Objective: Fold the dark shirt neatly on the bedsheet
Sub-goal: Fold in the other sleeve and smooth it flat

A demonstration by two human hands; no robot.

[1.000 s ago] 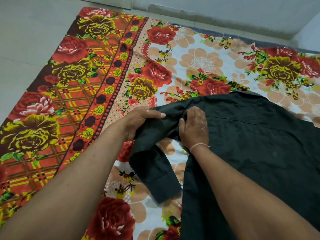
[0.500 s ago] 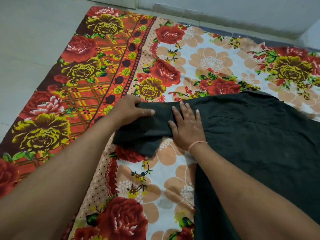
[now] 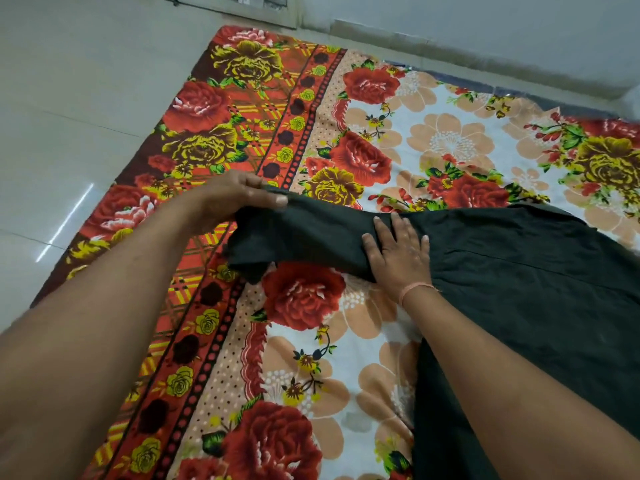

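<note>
The dark shirt lies spread over the right half of the floral bedsheet. One sleeve stretches out to the left across the sheet. My left hand pinches the sleeve's far end, thumb on top, holding it slightly off the sheet. My right hand lies flat with fingers spread, pressing down where the sleeve meets the shirt's body. A pink thread circles my right wrist. The shirt's lower part runs out of view under my right arm.
The bedsheet lies on a pale tiled floor, with a red and yellow flowered border along its left side. A wall base runs along the far edge. A doorway threshold sits at the top.
My left hand has pulled the sleeve out to the left until it lies straight. My right hand went from gripping the fabric to pressing flat on it.
</note>
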